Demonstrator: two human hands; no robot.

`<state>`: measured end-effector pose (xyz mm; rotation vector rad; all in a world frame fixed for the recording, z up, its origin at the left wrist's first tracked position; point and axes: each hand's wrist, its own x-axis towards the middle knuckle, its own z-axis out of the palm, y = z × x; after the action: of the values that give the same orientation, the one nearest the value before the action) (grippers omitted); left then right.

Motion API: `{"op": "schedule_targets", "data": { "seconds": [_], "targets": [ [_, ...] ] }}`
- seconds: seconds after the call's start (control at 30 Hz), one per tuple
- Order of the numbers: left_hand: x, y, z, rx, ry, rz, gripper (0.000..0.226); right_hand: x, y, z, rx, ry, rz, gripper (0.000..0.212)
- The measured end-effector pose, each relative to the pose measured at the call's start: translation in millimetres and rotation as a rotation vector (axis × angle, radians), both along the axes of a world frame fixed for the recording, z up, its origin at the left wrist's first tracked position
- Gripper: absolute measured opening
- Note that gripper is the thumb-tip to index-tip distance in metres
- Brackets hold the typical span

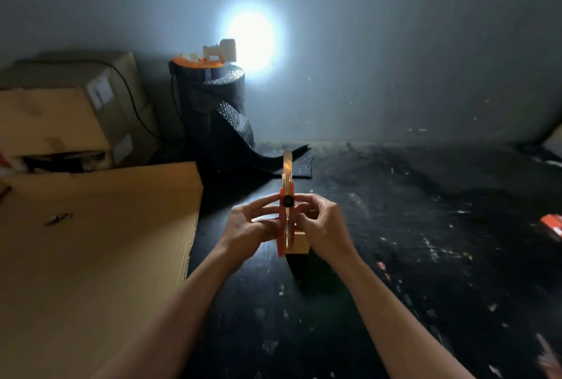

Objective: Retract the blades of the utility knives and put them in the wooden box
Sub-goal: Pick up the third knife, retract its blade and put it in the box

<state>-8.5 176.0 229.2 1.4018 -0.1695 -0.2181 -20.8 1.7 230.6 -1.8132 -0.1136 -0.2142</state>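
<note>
Utility knife held in both hands over the wooden box, blade out and pointing away.

Nearest, the wooden box (299, 243) stands on the dark table (425, 226), directly under the hands and partly hidden by them. Above it, the left hand (251, 223) and right hand (322, 223) are closed on the orange utility knife (286, 220) from either side, level with each other, fingertips meeting at its black knob (287, 201). The knife's long axis runs near to far; the blade (287, 165) is extended at the far end. Retraction would draw it toward the person.
</note>
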Motion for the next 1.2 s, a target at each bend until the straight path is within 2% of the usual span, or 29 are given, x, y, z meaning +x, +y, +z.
{"op": "schedule_targets", "data": {
  "seconds": [0.2,0.33,0.53,0.67,0.83,1.03,1.13,1.2],
  "targets": [
    [10,-18,51,0.003,-0.133,0.084,0.051,25,-15,48,-0.250,-0.176,-0.057,0.036],
    [15,-24,68,0.015,-0.191,0.104,0.048,29,-21,70,-0.314,-0.250,-0.052,0.031],
    [17,-28,80,-0.001,-0.222,0.088,0.045,28,-27,93,-0.309,-0.277,-0.067,0.019],
    [20,-27,81,-0.021,-0.207,0.094,0.042,27,-35,95,-0.296,-0.248,-0.002,0.009],
    [26,-24,82,-0.011,-0.194,0.086,0.042,29,-37,87,-0.326,-0.214,0.057,0.013],
    [36,-26,91,-0.038,-0.144,0.081,0.043,27,-40,79,-0.273,-0.182,0.067,0.010],
    [42,-28,99,-0.032,-0.157,0.108,0.041,27,-36,72,-0.254,-0.184,0.037,0.013],
    [46,-31,103,-0.037,-0.160,0.115,0.045,29,-35,73,-0.207,-0.203,-0.010,0.007]
  ]
}}
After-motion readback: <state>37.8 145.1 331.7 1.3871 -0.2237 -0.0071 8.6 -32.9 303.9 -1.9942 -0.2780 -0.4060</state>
